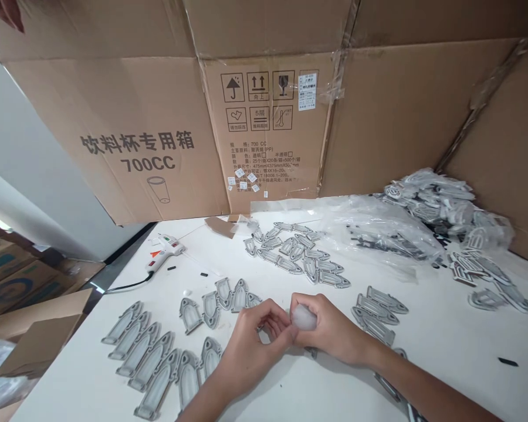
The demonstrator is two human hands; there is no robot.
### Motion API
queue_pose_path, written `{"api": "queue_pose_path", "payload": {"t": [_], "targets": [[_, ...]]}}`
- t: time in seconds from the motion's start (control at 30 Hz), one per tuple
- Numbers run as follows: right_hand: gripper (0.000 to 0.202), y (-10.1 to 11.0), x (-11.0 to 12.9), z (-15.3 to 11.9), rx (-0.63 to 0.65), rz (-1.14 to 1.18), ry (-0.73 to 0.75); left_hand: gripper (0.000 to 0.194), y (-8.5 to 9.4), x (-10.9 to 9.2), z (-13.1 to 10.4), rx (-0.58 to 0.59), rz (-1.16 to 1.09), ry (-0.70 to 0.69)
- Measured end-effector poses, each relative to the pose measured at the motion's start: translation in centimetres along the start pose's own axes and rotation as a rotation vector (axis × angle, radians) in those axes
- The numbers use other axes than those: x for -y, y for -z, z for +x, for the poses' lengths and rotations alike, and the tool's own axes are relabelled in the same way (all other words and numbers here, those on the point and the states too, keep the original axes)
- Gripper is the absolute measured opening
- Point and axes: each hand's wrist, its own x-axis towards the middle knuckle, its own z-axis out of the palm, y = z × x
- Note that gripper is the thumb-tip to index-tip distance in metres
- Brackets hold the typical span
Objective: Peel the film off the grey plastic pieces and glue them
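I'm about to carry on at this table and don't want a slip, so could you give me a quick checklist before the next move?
1. Right hand has hold of the translucent piece: ok, fingers are curled around it.
2. Left hand has a grip on something: cannot tell, its fingertips meet the right hand's and hide what is between.
3. Glue gun clear of both hands: ok, it lies apart, near the left edge of the table.
4. Glue gun hot: cannot tell from the picture.
5. Small black pieces gathered together: not ok, they lie scattered.
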Motion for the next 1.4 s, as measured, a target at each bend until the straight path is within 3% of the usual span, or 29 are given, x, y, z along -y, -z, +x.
{"api": "queue_pose_path", "payload": {"t": [0.17, 0.43, 0.67, 0.83, 1.03, 1.27, 1.4], "targets": [[0.046, 0.2, 0.0, 0.1, 0.012, 0.073, -0.048, 0.018, 0.0, 0.2, 0.3, 0.025, -0.135, 0.036], [0.05, 1.1, 0.1, 0.5, 0.044, 0.219, -0.03, 0.017, 0.2, 0.6, 0.5, -0.039, -0.139, 0.038], [0.046, 4.6, 1.0, 0.3, 0.096, 0.103, -0.053, 0.02, 0.4, 0.6, 0.7, -0.106, -0.118, 0.03], [0.042, 6.8, 1.5, -0.5, 0.331, -0.066, -0.223, 0.016, 0.1, 1.1, 0.5, -0.111, -0.03, -0.02], [0.037, 5.6, 0.4, -0.2, 0.469, -0.089, -0.315, 0.017, 0.1, 1.6, 0.6, -0.166, 0.14, -0.185], [0.042, 4.6, 0.2, -0.3, 0.493, 0.042, -0.257, 0.02, 1.0, 1.1, 0.5, -0.258, 0.25, -0.311], [0.04, 5.3, 0.4, 0.0, 0.282, 0.102, -0.142, 0.023, 1.0, 1.1, 0.3, -0.205, 0.297, -0.424]]}}
